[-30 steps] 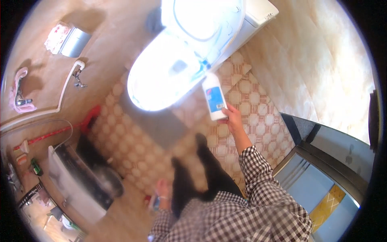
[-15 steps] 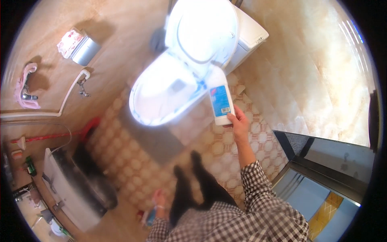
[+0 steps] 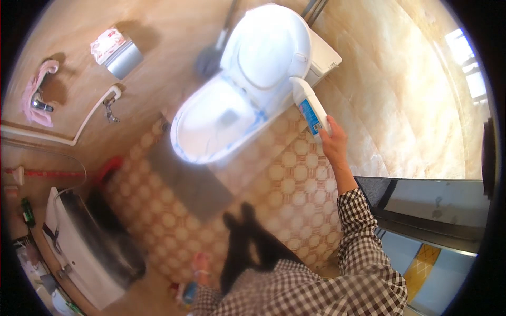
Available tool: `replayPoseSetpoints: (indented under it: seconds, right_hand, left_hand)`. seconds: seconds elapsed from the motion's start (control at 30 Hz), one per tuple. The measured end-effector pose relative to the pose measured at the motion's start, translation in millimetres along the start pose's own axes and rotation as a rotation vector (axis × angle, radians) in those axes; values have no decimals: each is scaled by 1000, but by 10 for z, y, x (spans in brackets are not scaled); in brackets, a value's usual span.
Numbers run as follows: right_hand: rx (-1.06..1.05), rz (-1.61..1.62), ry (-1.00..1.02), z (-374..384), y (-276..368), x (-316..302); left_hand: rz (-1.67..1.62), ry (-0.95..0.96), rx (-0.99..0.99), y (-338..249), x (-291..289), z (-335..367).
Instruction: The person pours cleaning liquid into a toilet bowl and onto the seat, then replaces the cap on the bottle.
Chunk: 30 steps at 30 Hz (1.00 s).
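Note:
In my right hand point(image 3: 334, 138) is a white toilet-cleaner bottle point(image 3: 312, 109) with a blue label, gripped near its base. Its bent spout points up toward the right side of the toilet point(image 3: 211, 152), near the seat hinge. The lid point(image 3: 271, 50) is raised. Blue liquid streaks point(image 3: 253, 122) mark the bowl's rim, heaviest on the right. Low beside my left leg hangs my left hand point(image 3: 201, 264), blurred, so its fingers are unclear. Close to that wrist is a blue and red object point(image 3: 187, 294), partly hidden by the sleeve.
A toilet brush point(image 3: 210, 60) stands left of the toilet. A grey mat point(image 3: 192, 184) lies on the tiled floor before it. A washbasin point(image 3: 84, 253) is at left. A tap point(image 3: 109, 111), a tissue holder point(image 3: 124, 59) and a white pipe point(image 3: 87, 124) line the left wall.
My right hand has moved right and up with the bottle, which now leans with its spout beside the hinge. My left hand has shifted slightly down and left. The view has turned a little.

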State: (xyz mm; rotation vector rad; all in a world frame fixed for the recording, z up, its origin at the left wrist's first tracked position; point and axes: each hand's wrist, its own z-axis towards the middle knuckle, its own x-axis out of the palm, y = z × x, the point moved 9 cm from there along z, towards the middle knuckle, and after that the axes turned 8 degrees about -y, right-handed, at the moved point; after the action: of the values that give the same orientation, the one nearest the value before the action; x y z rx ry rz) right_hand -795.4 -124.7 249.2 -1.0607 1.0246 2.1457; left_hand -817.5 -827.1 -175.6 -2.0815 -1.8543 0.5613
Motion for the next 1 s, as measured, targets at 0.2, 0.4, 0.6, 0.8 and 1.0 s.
replayPoseSetpoints:
  seconds: [0.2,0.4,0.6,0.8,1.0]
  right_hand:
    - [-99,-64,4,-4,32,77]
    - [-143,-178,49,86,122,116]
    - [-210,-260,-22,69,51,-59]
    - [-180,-116,-30,2,93,90]
    - [-162,-110,-71,72,40,-99]
  left_hand:
    - [525,-204,156,-269,-215,-47]
    - [404,-139,172,-137,-277,39]
    - [355,-203,61,-12,-316,48]
    - [546,-218,158,37,-578,116]
    - [309,-218,1,-195,-196,-217]
